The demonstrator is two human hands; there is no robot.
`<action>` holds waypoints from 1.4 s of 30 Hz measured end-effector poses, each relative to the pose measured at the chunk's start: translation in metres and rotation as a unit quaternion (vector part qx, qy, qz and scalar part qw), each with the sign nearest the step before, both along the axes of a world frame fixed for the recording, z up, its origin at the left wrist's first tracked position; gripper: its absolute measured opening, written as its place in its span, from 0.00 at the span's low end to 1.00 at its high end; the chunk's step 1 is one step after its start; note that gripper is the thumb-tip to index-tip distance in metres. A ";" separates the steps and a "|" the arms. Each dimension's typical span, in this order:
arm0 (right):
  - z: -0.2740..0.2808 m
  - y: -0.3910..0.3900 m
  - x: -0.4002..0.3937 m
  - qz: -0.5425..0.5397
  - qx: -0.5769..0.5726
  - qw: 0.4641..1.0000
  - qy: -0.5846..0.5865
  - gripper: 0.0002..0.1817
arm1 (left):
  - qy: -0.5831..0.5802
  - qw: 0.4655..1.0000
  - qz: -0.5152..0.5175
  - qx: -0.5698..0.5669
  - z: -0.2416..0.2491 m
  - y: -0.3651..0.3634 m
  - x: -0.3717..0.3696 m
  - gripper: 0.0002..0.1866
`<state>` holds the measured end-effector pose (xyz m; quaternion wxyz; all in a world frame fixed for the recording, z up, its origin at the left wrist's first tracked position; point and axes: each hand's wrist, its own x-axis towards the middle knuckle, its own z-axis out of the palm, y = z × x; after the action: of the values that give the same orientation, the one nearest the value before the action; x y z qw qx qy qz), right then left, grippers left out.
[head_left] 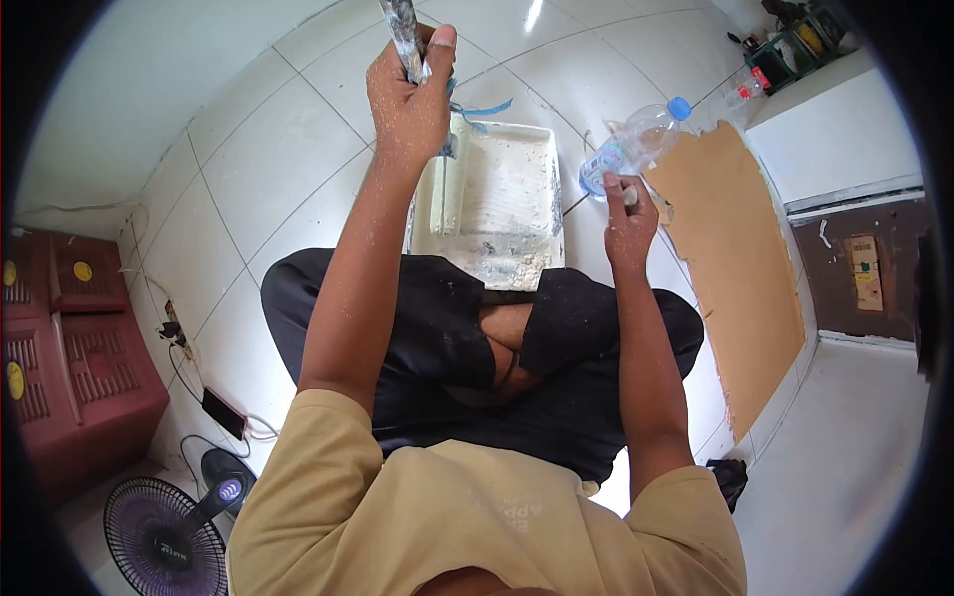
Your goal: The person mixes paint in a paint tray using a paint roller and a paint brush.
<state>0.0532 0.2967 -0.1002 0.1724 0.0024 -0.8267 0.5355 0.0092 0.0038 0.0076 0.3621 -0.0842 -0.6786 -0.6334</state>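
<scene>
My left hand (412,99) is closed around the paint-smeared handle of a paint roller (452,189). The pale roller sleeve lies along the left side of a white paint tray (556,164), whose bottom is coated in cream paint with lumps near the front. A strip of blue material hangs by the handle. To the right of the tray, my right hand (630,228) is closed, with a small whitish piece showing between thumb and fingers; I cannot tell what it is. Just beyond it lies a clear plastic bottle (636,139) with a blue cap, overlapping the fingers in this view.
Brown cardboard (740,278) covers the tiles at right, beside a white ledge. At left are a maroon plastic cabinet (84,338), a phone (225,412) with cables, and a purple-black fan (164,541). A dark green crate (795,50) stands far right. My crossed legs border the tray.
</scene>
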 end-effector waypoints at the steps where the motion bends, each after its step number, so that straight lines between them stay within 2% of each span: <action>1: -0.005 0.005 -0.001 0.016 -0.099 0.995 0.005 0.13 | -0.018 1.000 -0.014 0.022 -0.001 -0.001 0.001 0.20; 2: -0.010 0.010 -0.003 0.031 -0.198 0.980 0.011 0.13 | -0.015 1.000 -0.014 0.021 -0.002 -0.002 0.002 0.20; 3: 0.000 0.007 0.002 0.042 -0.263 0.964 0.004 0.17 | -0.020 1.000 -0.007 0.016 0.000 -0.001 0.001 0.19; 4: 0.000 0.009 0.000 0.041 -0.264 0.964 0.008 0.17 | -0.028 1.000 0.000 0.012 0.001 0.000 0.000 0.19; 6: 0.001 0.012 -0.003 0.089 -0.466 0.880 0.001 0.19 | -0.020 1.000 0.000 0.006 0.001 0.003 0.000 0.19; 7: 0.006 0.016 -0.005 0.108 -0.522 0.845 -0.036 0.20 | -0.013 1.000 0.001 0.000 0.002 0.004 0.000 0.20; 8: 0.008 0.017 -0.005 0.108 -0.523 0.845 -0.034 0.20 | -0.012 1.000 -0.001 0.000 0.003 0.004 0.000 0.20; 10: 0.024 0.006 0.002 0.156 -0.575 0.802 -0.042 0.18 | -0.012 1.000 -0.013 0.019 0.003 0.005 0.000 0.19; 12: 0.010 0.006 0.002 0.154 -0.553 0.818 -0.049 0.20 | -0.015 0.999 -0.017 0.022 0.003 0.006 0.000 0.19; 13: 0.002 0.005 0.002 0.175 -0.331 0.926 -0.036 0.20 | -0.018 0.999 -0.019 0.026 0.004 0.006 0.000 0.19; 14: -0.006 0.007 0.001 0.185 -0.090 0.978 -0.022 0.21 | -0.021 0.999 -0.021 0.030 0.004 0.006 -0.001 0.18; 16: 0.000 -0.011 0.005 0.241 -0.038 0.969 -0.043 0.22 | -0.019 0.999 -0.028 0.025 0.002 0.006 -0.002 0.18; 17: 0.010 -0.017 0.012 0.205 0.020 0.972 -0.113 0.22 | -0.019 0.999 -0.026 0.024 0.002 0.006 -0.002 0.17; 20: 0.016 -0.021 0.014 0.205 0.044 0.971 -0.118 0.21 | -0.023 0.999 -0.026 0.014 0.003 0.005 -0.003 0.17; 21: 0.012 -0.019 0.012 0.215 -0.023 0.973 -0.083 0.21 | -0.019 0.999 -0.027 0.017 0.002 0.004 -0.002 0.17; 22: 0.010 -0.016 0.010 0.215 -0.024 0.973 -0.085 0.21 | -0.015 0.999 -0.027 0.019 0.001 0.003 -0.001 0.18; 24: 0.007 -0.015 0.007 0.175 -0.107 0.970 -0.133 0.22 | -0.011 0.999 -0.024 0.018 0.000 0.003 -0.002 0.18; 26: 0.004 -0.013 0.003 0.169 -0.120 0.970 -0.126 0.25 | -0.004 1.000 -0.024 0.019 0.002 0.003 -0.002 0.18; 28: 0.003 -0.005 -0.001 0.171 -0.034 0.965 -0.195 0.27 | -0.009 0.998 -0.034 0.058 0.003 0.005 -0.001 0.19; 29: 0.003 -0.001 -0.002 0.169 -0.034 0.965 -0.196 0.27 | -0.010 0.998 -0.036 0.059 0.003 0.005 -0.001 0.19; 32: 0.007 0.007 -0.004 0.147 0.097 0.948 -0.263 0.27 | -0.003 0.997 -0.046 0.061 0.002 0.002 -0.001 0.18; 33: 0.006 0.008 -0.005 0.147 0.097 0.949 -0.263 0.27 | -0.009 0.997 -0.042 0.057 0.004 0.002 0.000 0.18; 34: 0.003 0.007 -0.005 0.169 -0.065 0.950 -0.254 0.27 | -0.017 0.998 -0.036 0.053 0.005 0.001 0.001 0.18; 35: 0.001 0.007 -0.006 0.186 -0.226 0.926 -0.238 0.26 | -0.017 0.998 -0.034 0.053 0.005 0.001 0.001 0.18; 36: 0.000 0.010 -0.007 0.187 -0.225 0.926 -0.240 0.26 | -0.013 0.997 -0.035 0.065 0.005 0.001 0.001 0.18; 38: -0.001 0.020 -0.011 0.206 -0.330 0.877 -0.281 0.25 | -0.010 0.996 -0.038 0.076 0.004 0.000 -0.001 0.18; 40: -0.008 0.023 -0.016 0.226 -0.321 0.876 -0.280 0.26 | -0.004 0.995 -0.050 0.092 0.002 -0.002 -0.003 0.18; 41: -0.012 0.024 -0.019 0.206 -0.148 0.917 -0.307 0.26 | -0.005 0.994 -0.053 0.092 0.001 -0.003 -0.003 0.18; 42: -0.012 0.024 -0.020 0.179 0.030 0.928 -0.325 0.26 | -0.003 0.995 -0.050 0.088 0.002 -0.003 -0.004 0.18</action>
<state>0.0332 0.3203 -0.1120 -0.2047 -0.0182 -0.8388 0.5041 0.0054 0.0005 0.0093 0.3339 -0.0837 -0.6163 -0.7083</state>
